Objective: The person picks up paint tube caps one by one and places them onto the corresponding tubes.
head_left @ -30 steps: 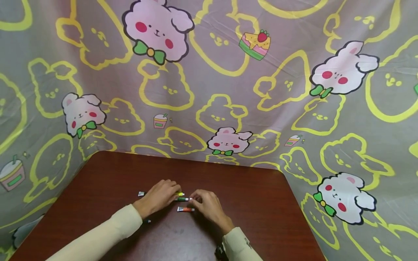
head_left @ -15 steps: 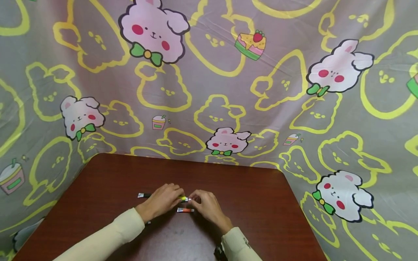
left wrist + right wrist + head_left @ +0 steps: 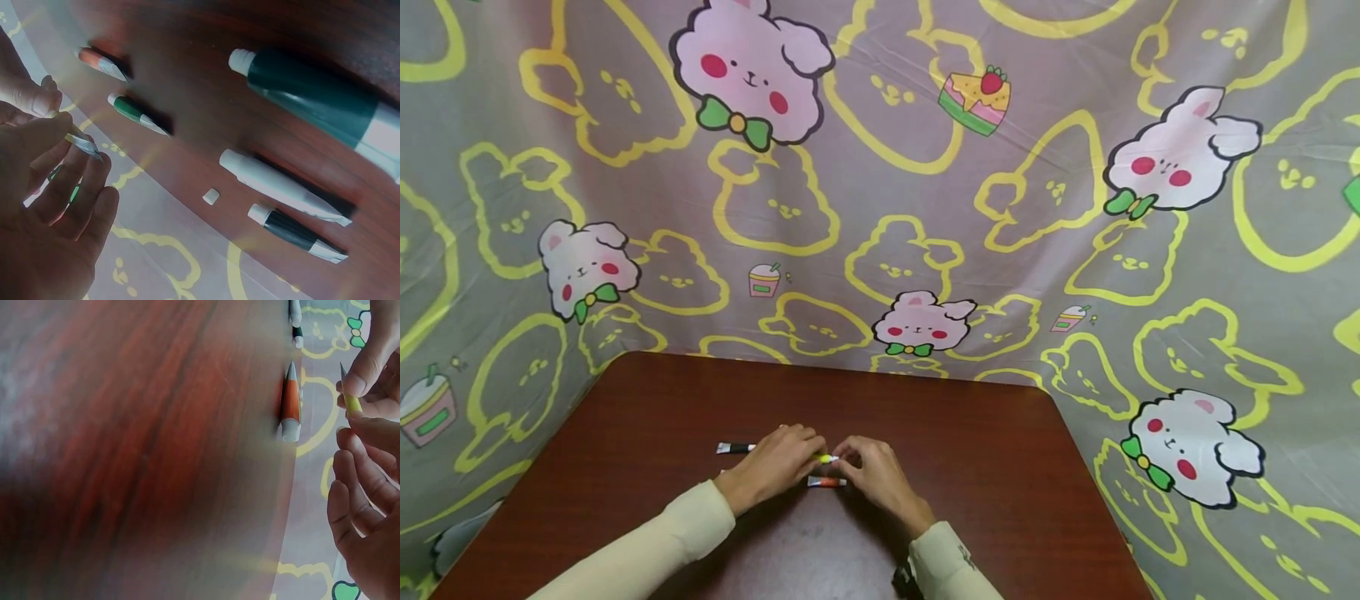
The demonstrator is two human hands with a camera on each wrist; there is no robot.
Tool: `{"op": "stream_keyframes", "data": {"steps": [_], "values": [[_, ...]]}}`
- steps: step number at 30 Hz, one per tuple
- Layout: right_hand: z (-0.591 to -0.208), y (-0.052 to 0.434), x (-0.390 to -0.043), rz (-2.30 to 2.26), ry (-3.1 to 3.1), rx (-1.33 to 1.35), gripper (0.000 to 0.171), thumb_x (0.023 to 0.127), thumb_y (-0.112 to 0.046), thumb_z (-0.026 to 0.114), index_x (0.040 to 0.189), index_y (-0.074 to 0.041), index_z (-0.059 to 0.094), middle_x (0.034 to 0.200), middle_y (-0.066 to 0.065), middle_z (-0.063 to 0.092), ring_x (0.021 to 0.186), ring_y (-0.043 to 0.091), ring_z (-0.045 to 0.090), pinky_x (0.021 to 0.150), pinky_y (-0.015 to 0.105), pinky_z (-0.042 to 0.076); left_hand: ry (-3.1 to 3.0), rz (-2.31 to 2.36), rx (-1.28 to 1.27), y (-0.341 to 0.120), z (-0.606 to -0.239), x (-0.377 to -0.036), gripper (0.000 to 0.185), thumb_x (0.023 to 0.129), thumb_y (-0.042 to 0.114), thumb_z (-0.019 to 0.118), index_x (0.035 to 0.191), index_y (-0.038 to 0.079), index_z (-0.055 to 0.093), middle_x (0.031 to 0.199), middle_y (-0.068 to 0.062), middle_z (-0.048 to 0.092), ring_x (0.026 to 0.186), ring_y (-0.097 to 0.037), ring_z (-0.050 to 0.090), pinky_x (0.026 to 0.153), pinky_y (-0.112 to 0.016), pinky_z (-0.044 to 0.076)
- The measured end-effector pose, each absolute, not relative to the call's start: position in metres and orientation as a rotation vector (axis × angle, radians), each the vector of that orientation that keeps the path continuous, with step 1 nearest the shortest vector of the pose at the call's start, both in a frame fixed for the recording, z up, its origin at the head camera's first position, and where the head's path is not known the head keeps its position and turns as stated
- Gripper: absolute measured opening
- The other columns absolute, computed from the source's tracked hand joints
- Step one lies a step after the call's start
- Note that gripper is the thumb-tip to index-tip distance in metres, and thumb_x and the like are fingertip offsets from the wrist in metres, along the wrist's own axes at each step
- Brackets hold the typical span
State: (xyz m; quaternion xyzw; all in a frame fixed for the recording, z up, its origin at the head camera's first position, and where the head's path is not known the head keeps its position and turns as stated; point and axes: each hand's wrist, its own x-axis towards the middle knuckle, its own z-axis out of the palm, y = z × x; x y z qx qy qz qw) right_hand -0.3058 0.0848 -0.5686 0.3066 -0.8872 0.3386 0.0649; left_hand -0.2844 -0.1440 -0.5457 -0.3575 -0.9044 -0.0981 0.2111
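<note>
On the dark wooden counter (image 3: 970,467), near its middle: left hand (image 3: 772,463) and right hand (image 3: 875,472), brought together, each pinching one end of a small yellow-green tube (image 3: 827,458) held just above the surface.

Surrounding items: orange tube (image 3: 826,482) lying flat just in front of the hands; black tube (image 3: 735,448) lying behind the left hand, partly hidden by it. A cartoon-bunny cloth (image 3: 925,208) hangs behind and beside the counter.

Change from one second ago: the green tube seen between the hands then no longer shows in the head view; the yellow-green tube sits a little lower, directly between the fingertips. Hands keep nearly the same place.

View differences: the left wrist view alone shows a green tube (image 3: 133,112), a large dark-green tube (image 3: 319,103) with its neck uncapped, a white tube (image 3: 275,185), a black tube (image 3: 297,231) and a loose white cap (image 3: 211,196), all flat on the counter. The right wrist view shows the orange tube (image 3: 290,403) close up, capped, with the right-hand fingers (image 3: 365,375) curled on the yellow-green tube's end (image 3: 352,400).
</note>
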Motion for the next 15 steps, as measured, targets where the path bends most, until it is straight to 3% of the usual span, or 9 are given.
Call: {"op": "stream_keyframes", "data": {"steps": [6, 15], "values": [[-0.5693, 0.0853, -0.3059, 1.011, -2.671, 0.94, 0.004, 0.102, -0.021, 0.079, 0.104, -0.017, 0.078, 0.099, -0.005, 0.079, 0.086, 0.003, 0.068, 0.078, 0.022, 0.057, -2.515, -0.283, -0.992, -0.143, -0.5474, -0.2854, 0.016, 0.092, 0.019, 0.088, 0.1, 0.017, 0.074, 0.095, 0.003, 0.073, 0.087, -0.016, 0.067, 0.077, -0.038, 0.059], [-0.5714, 0.0868, -0.3057, 0.954, -2.713, 0.968, 0.018, 0.109, -0.032, 0.067, 0.109, -0.02, 0.08, 0.108, -0.005, 0.079, 0.103, 0.01, 0.073, 0.092, 0.033, 0.06, -2.537, -0.284, -1.006, -0.1421, -0.5483, -0.2863, 0.014, 0.095, 0.02, 0.086, 0.102, 0.018, 0.074, 0.098, 0.004, 0.073, 0.091, -0.015, 0.067, 0.081, -0.036, 0.06]]}}
